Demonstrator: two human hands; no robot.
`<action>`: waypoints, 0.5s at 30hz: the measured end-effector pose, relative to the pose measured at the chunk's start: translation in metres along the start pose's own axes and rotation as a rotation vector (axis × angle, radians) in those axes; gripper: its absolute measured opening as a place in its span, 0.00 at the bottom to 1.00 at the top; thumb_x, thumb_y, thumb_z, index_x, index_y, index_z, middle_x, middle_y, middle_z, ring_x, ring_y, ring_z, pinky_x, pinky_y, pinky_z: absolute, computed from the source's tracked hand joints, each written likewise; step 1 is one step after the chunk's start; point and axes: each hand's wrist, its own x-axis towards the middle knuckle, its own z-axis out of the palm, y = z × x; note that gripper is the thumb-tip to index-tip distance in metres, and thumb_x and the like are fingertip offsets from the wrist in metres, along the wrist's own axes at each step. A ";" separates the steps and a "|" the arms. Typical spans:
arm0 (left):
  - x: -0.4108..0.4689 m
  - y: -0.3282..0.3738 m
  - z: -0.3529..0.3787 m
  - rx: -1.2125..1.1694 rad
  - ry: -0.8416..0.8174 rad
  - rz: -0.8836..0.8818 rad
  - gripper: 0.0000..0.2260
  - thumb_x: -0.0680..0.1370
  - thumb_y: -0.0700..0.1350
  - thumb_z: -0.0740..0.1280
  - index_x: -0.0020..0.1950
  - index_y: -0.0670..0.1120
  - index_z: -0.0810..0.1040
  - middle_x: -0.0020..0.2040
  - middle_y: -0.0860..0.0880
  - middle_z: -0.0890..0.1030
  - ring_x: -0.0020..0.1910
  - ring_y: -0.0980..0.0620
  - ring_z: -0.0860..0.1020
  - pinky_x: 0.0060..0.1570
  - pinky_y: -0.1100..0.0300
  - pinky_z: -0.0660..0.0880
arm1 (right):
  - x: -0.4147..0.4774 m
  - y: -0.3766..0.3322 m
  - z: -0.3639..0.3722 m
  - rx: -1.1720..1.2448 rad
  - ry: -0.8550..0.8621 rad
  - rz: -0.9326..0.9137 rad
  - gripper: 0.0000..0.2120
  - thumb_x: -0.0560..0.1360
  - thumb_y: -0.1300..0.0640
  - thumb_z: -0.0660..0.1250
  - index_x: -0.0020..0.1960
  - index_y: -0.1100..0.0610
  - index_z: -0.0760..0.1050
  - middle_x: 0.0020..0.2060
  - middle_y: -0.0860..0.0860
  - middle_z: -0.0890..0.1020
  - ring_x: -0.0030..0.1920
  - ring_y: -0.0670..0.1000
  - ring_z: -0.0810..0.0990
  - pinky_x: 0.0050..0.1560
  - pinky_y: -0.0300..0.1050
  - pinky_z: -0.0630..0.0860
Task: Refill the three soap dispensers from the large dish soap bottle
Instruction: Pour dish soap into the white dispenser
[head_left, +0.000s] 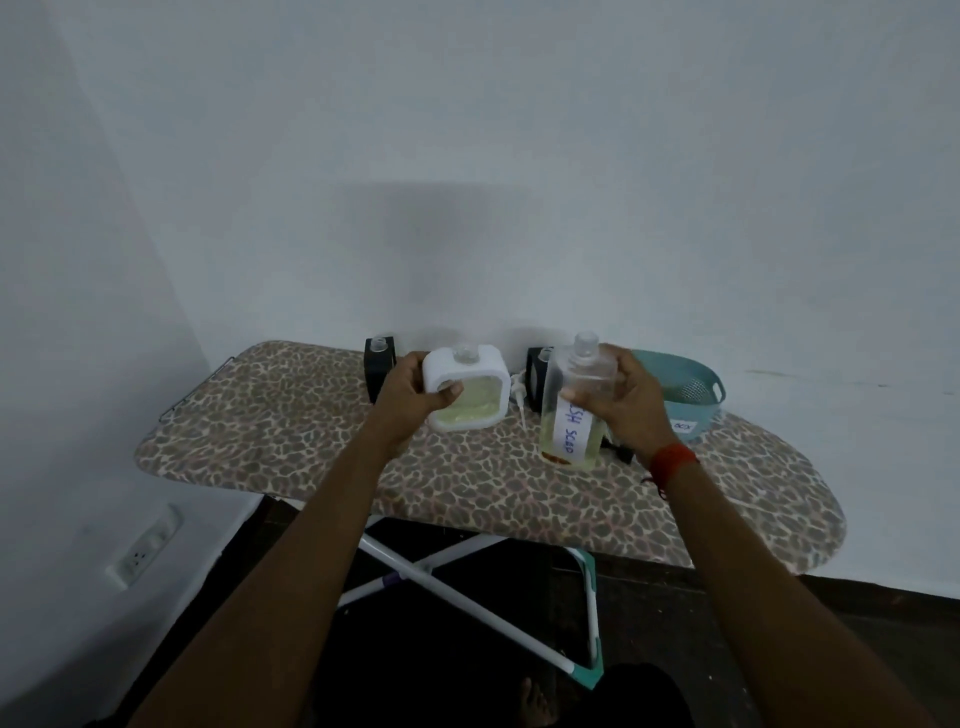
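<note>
Soap bottle (576, 410) — clear plastic, right hand (631, 405), square white dispenser (465, 387), left hand (415, 389)

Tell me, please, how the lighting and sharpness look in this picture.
Head view: dim, bluish light, with a soft shadow on the wall above the ironing board; head view: wide-angle bending curves the board's edges; head view: the soap bottle in the right hand looks slightly soft, its label only partly readable.

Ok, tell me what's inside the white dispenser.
Pale yellowish soap shows through the clear front of the white dispenser; the thumb of the left hand covers one upper corner.
</note>
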 end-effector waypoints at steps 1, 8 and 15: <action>0.000 -0.011 -0.001 0.024 0.022 -0.016 0.22 0.74 0.36 0.75 0.67 0.39 0.73 0.61 0.39 0.80 0.60 0.41 0.80 0.54 0.48 0.81 | 0.000 0.013 0.001 -0.003 -0.010 0.021 0.28 0.65 0.61 0.81 0.62 0.55 0.75 0.56 0.50 0.84 0.53 0.45 0.85 0.51 0.39 0.82; 0.000 -0.076 0.006 0.093 0.133 -0.114 0.20 0.74 0.37 0.76 0.64 0.43 0.75 0.58 0.44 0.80 0.59 0.41 0.80 0.49 0.53 0.80 | 0.006 0.074 0.002 -0.124 -0.085 0.114 0.32 0.68 0.63 0.80 0.69 0.58 0.73 0.60 0.50 0.83 0.56 0.46 0.84 0.54 0.42 0.82; 0.004 -0.111 0.021 0.211 0.232 -0.155 0.25 0.74 0.41 0.77 0.69 0.40 0.74 0.63 0.40 0.79 0.60 0.42 0.79 0.55 0.47 0.79 | 0.008 0.088 -0.003 -0.191 -0.081 0.097 0.31 0.68 0.62 0.80 0.67 0.53 0.71 0.58 0.39 0.79 0.53 0.32 0.80 0.44 0.28 0.77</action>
